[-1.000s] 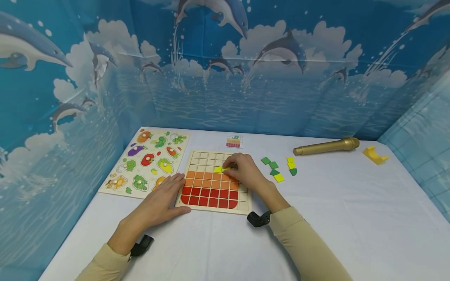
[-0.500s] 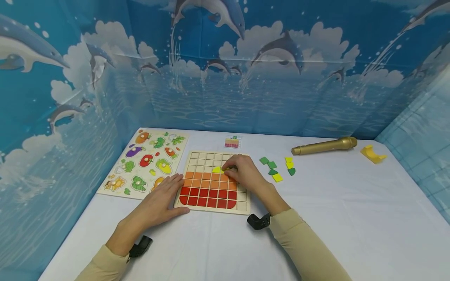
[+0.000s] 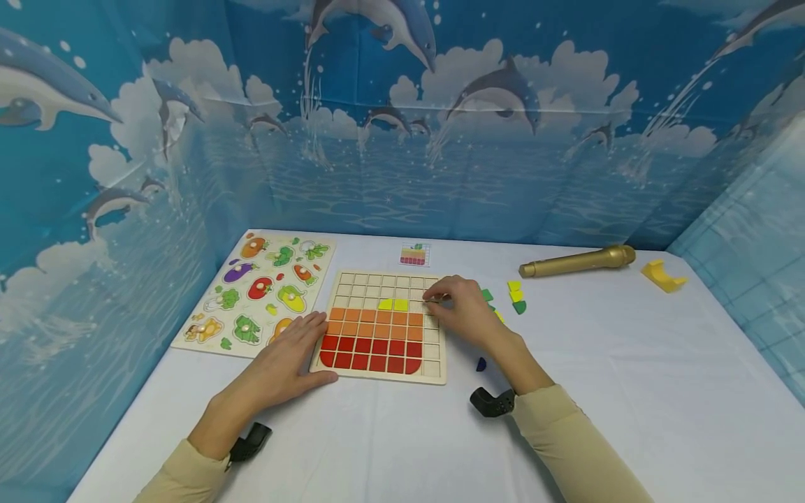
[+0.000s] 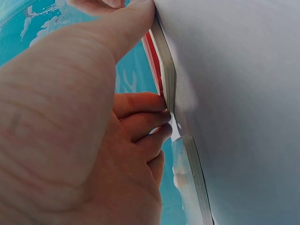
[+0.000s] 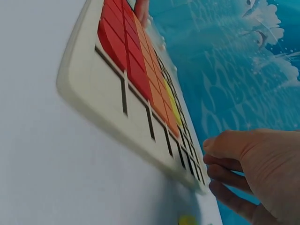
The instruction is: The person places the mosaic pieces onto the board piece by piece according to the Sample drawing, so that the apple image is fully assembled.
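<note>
Here we see grid board (image 3: 434,367) at frame centre; left hand (image 3: 286,360) flat, fingers spread on its left edge; right hand (image 3: 462,311) loosely curled, empty, at right edge beside yellow tiles (image 3: 393,304).

two puzzle boards (image 3: 380,329), one microphone (image 3: 577,261), two hands (image 3: 286,360).

Pale wooden grid board (image 3: 380,328), matt painted tiles (image 3: 371,335); smooth white tablecloth (image 3: 629,391); glossy gold microphone (image 3: 575,261)
</note>
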Demonstrator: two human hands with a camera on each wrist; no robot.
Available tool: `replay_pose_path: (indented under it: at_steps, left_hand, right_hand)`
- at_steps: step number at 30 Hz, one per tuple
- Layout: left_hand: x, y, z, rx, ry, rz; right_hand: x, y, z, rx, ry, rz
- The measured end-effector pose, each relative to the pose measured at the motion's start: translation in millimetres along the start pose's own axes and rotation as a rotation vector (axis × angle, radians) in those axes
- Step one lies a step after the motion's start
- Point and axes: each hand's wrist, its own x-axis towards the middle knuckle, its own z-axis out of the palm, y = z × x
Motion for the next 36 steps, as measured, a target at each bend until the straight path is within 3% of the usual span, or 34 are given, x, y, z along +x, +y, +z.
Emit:
replay_pose_path:
  at_steps: [6, 12, 19, 25, 36]
  left_hand:
    - [-0.9, -1.5, -0.3, 0.000, 0.001, 0.000]
    - [-1.3, -1.2, -2.0, -0.006, -0.002, -0.001]
    - [-1.5, -2.1, -2.1, -0.004, -0.002, 0.001]
    - [-1.9, -2.2, -1.1, -0.012, -0.007, 0.002]
    - [-0.3, -0.1, -2.0, -0.019, -0.007, 0.006]
  right_hand:
    - [-15.3, 16.8, -20.3, -0.042, 0.012, 0.076]
    - [-35.7, 38.0, -38.6, -0.080, 0.040, 0.085]
    - [-56.2, 66.9, -56.2, -0.097, 0.152, 0.129]
    - [-65.3, 85.2, -59.0, -0.144, 0.276, 0.220]
    - [-58.4, 92.6, -50.7, -0.196, 0.411, 0.274]
